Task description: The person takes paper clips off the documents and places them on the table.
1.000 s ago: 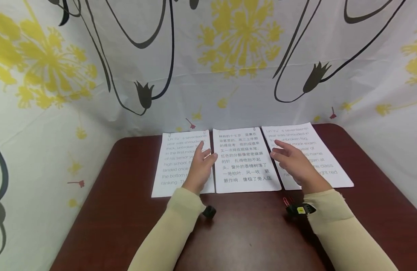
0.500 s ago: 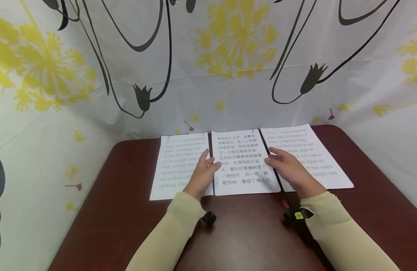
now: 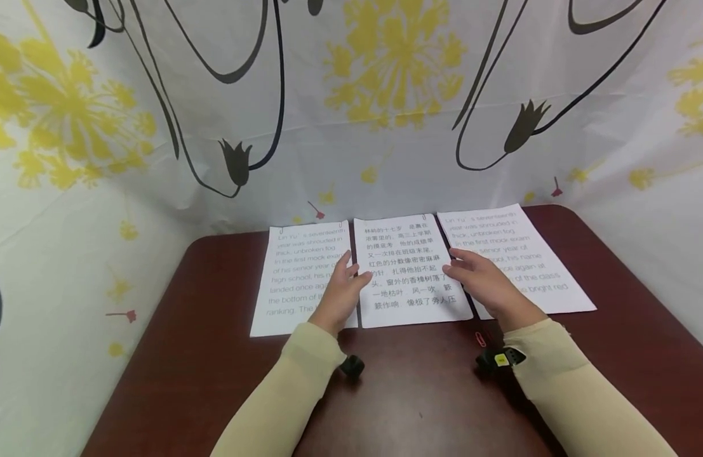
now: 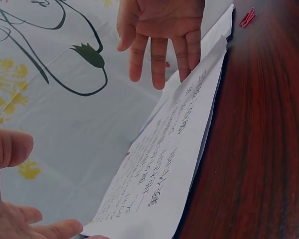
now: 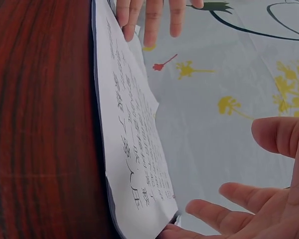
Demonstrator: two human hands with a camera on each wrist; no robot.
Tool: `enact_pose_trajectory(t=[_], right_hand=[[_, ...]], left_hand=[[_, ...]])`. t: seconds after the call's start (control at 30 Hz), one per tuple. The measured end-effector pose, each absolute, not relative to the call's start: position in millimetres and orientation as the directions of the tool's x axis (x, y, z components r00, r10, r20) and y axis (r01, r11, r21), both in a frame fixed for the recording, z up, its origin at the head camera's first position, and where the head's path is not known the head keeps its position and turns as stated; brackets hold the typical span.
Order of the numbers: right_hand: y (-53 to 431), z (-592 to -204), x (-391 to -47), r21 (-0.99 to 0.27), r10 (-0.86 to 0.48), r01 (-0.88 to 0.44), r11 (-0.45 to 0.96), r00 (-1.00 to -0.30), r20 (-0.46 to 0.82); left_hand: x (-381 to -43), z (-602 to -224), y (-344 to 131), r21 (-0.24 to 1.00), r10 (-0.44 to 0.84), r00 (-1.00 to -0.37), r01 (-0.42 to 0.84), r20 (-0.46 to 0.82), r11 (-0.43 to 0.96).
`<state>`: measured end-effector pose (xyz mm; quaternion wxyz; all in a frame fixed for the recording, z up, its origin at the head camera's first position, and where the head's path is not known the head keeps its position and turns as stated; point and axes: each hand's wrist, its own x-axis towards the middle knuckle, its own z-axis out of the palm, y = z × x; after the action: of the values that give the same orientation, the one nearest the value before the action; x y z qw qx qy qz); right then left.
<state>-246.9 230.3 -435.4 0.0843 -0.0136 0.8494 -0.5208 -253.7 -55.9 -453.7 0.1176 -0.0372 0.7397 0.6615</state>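
Three white printed sheets lie side by side on the table: a left sheet [image 3: 294, 285] in English, a middle sheet [image 3: 408, 279] in Chinese and a right sheet [image 3: 540, 260] in English. My left hand [image 3: 341, 289] hovers where the left and middle sheets meet, its fingers extended and spread. Over the gap between the middle and right sheets is my right hand [image 3: 485, 285], fingers loosely straight. The hands face each other across the middle sheet. In the wrist views, some lower fingers come close to its side edges; whether they touch the paper I cannot tell. Neither hand grips anything.
Red paper clips [image 3: 480, 339] lie on the dark wooden table [image 3: 385, 406] in front of the sheets, near my right wrist. Small clips show along the sheets' top edges. A white patterned curtain [image 3: 305, 127] stands right behind the table and along its sides.
Both hands have come slightly nearer to me and closer together. My right hand has shifted left, from over the right sheet toward the middle sheet's edge. The sheets lie as before.
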Motion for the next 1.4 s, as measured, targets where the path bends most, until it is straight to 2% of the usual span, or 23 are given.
enact_pose_trajectory(t=[0.27,0.73,1.07,1.4], right_hand=[[230,-438,-249,-0.907,-0.104,0.101,0.409,-0.982,-0.156],[231,-438,-251,-0.916,-0.079,0.148,0.373,-0.978,-0.19],[229,-439,-249,-0.926,-0.068,0.143,0.348,-0.982,-0.177],[230,-441,-248,-0.892,-0.092,0.117,0.436,-0.981,-0.173]], left_hand=[[-255,-455,-56,0.973,0.073,-0.975,-0.202,-0.211,0.114],[-256,-457,-56,0.984,0.02,-0.984,-0.175,-0.175,-0.016],[-257,-458,-57,0.981,0.006,-0.982,-0.186,-0.186,-0.045],[-260,-464,-57,0.985,0.031,-0.985,-0.17,-0.17,0.021]])
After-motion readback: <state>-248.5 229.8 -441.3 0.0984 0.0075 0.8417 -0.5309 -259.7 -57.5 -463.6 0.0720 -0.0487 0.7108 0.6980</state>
